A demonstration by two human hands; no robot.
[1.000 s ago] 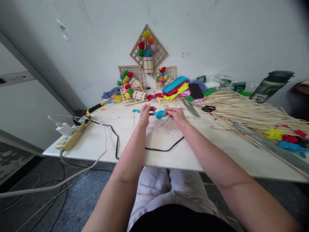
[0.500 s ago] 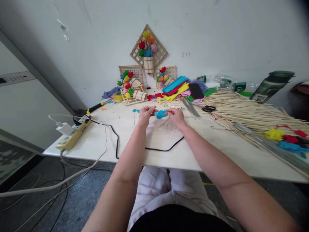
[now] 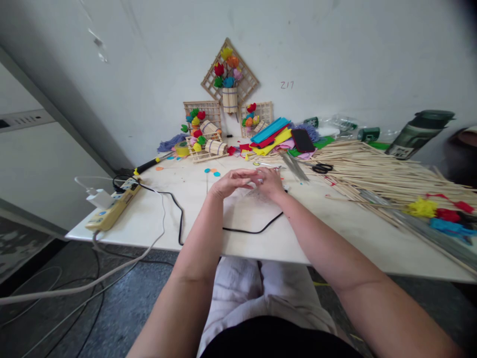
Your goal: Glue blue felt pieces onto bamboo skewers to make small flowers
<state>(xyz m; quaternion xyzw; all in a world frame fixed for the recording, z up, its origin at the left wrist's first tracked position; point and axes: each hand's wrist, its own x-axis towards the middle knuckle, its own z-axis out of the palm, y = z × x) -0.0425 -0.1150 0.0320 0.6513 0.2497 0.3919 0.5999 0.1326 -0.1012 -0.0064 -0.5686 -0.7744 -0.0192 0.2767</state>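
My left hand (image 3: 235, 182) reaches over the table with its fingers stretched to the right, their tips against my right hand (image 3: 269, 182). A gap shows between its thumb and fingers. My right hand is bent inward with its fingers curled, and what it holds is hidden. No blue material shows between the hands now. Just left of my left hand lie small blue discs (image 3: 212, 172) on the white table (image 3: 253, 246). A black cable (image 3: 248, 231) runs across the table below my wrists.
Stick lattices with felt flowers (image 3: 230, 74) stand by the wall. Folded coloured sheets (image 3: 270, 136), a phone (image 3: 302, 140) and scissors (image 3: 322, 168) lie behind to the right. Many thin sticks (image 3: 376, 169) cover the right side; a power strip (image 3: 114, 209) sits at the left edge.
The hands came together from either side of a blue piece, which is now out of sight. The left fingers went from a pinch to stretched out. More blue discs are uncovered.
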